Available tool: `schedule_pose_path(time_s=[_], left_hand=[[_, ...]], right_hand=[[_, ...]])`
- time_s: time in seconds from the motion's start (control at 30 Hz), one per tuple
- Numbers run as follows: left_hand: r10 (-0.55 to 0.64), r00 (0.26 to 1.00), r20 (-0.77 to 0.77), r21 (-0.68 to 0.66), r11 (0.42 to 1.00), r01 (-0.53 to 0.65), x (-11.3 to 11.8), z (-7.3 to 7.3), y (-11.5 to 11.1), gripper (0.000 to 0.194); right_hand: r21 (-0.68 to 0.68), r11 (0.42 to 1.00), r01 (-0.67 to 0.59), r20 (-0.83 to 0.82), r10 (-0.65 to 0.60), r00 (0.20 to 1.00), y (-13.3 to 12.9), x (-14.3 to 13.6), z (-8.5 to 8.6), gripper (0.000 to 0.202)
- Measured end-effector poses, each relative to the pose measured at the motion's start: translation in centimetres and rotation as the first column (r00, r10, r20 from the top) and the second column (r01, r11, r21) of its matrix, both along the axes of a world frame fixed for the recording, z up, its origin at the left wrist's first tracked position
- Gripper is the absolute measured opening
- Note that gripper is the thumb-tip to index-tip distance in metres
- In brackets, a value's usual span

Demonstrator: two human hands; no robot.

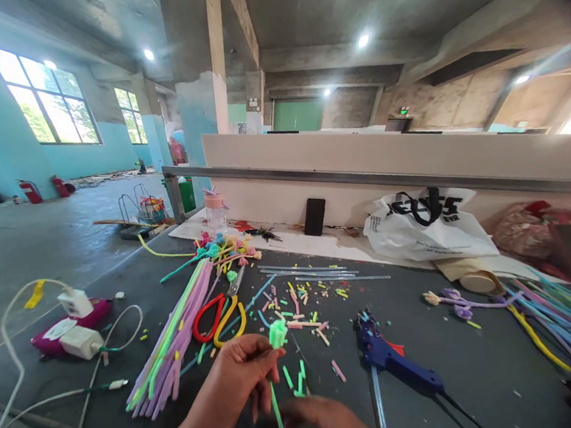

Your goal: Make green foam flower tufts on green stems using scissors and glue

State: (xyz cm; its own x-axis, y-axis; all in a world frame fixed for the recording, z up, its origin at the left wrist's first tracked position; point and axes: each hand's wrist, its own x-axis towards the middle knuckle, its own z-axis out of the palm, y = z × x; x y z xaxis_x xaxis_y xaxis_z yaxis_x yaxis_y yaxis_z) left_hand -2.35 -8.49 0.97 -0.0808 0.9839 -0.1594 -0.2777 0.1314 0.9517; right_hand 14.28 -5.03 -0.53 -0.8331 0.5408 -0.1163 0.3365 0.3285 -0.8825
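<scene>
My left hand (243,369) is closed, pinching a green pipe-cleaner flower (278,334) just under its head. The flower's green stem (277,412) hangs down past the bottom edge. Beside that stem, my right hand (326,422) has its fingers curled together; whatever they hold is hidden. Short green pieces (298,379) lie on the dark table between the hands. To the right rests a blue glue gun (401,363) with a clear glue stick (378,398) near it. Left of the flower lie scissors (224,314) with red and yellow handles.
A bundle of purple and green pipe cleaners (172,348) lies left, with finished flowers (229,248) behind. Clear glue sticks (320,274) and cut scraps cover the middle. A phone (315,216), white bag (427,226), pink-lidded bottle (215,213) and charger (81,342) stand around.
</scene>
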Motion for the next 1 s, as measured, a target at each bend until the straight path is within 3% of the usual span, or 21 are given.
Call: schedule_pose_path(time_s=[0.1, 0.2, 0.27, 0.37, 0.43, 0.5, 0.6, 0.67, 0.7, 0.77, 0.93, 1.0], left_hand=[[-0.040, 0.999, 0.028, -0.004, 0.999, 0.040, 0.0, -0.9, 0.3, 0.030], [-0.036, 0.994, 0.106, -0.032, 0.999, 0.040, -0.1, -2.1, 0.6, 0.025], [-0.035, 0.988, 0.152, -0.057, 0.997, 0.044, -0.2, -2.8, 0.7, 0.024], [-0.062, 0.981, 0.186, -0.070, 0.995, 0.076, -0.4, -3.3, 0.7, 0.024], [-0.080, 0.976, 0.201, -0.073, 0.993, 0.097, -0.6, -3.4, 0.6, 0.024], [-0.076, 0.973, 0.216, -0.084, 0.992, 0.096, -0.6, -3.4, 0.5, 0.024], [-0.069, 0.966, 0.248, -0.106, 0.989, 0.098, -0.7, -3.3, 0.3, 0.025], [-0.081, 0.955, 0.286, -0.114, 0.987, 0.118, -0.8, -3.3, 0.2, 0.025], [-0.091, 0.947, 0.308, -0.113, 0.985, 0.131, -0.8, -3.2, 0.2, 0.025], [-0.114, 0.929, 0.353, -0.100, 0.982, 0.159, -1.1, -3.2, 0.2, 0.025], [-0.176, 0.868, 0.463, -0.062, 0.971, 0.230, -1.7, -3.3, 0.1, 0.020], [-0.181, 0.855, 0.486, -0.059, 0.969, 0.239, -1.8, -3.3, 0.1, 0.018]], right_hand=[[0.121, 0.955, 0.269, 0.011, -0.273, 0.962, 1.3, 2.1, 2.0, 0.034], [0.246, 0.861, 0.446, -0.007, -0.458, 0.889, 2.6, 3.1, 1.8, 0.028], [0.377, 0.805, 0.458, -0.028, -0.484, 0.874, 3.0, 3.1, 1.0, 0.025], [0.479, 0.789, 0.385, 0.007, -0.441, 0.897, 3.1, 2.6, 0.1, 0.023], [0.527, 0.776, 0.345, 0.041, -0.429, 0.902, 3.1, 2.6, 0.2, 0.024], [0.607, 0.722, 0.333, 0.071, -0.467, 0.881, 3.5, 3.4, 0.8, 0.026], [0.760, 0.550, 0.346, 0.136, -0.656, 0.743, 4.9, 5.8, 1.8, 0.032], [0.810, 0.488, 0.326, 0.230, -0.775, 0.588, 5.9, 7.6, 2.0, 0.046], [0.809, 0.497, 0.313, 0.287, -0.799, 0.529, 6.4, 8.3, 1.8, 0.053], [0.785, 0.541, 0.300, 0.364, -0.796, 0.484, 7.1, 9.3, 1.2, 0.061], [0.743, 0.583, 0.328, 0.372, -0.767, 0.522, 8.2, 9.5, 0.2, 0.063], [0.702, 0.564, 0.435, 0.304, -0.790, 0.533, 8.2, 9.3, 0.7, 0.060]])
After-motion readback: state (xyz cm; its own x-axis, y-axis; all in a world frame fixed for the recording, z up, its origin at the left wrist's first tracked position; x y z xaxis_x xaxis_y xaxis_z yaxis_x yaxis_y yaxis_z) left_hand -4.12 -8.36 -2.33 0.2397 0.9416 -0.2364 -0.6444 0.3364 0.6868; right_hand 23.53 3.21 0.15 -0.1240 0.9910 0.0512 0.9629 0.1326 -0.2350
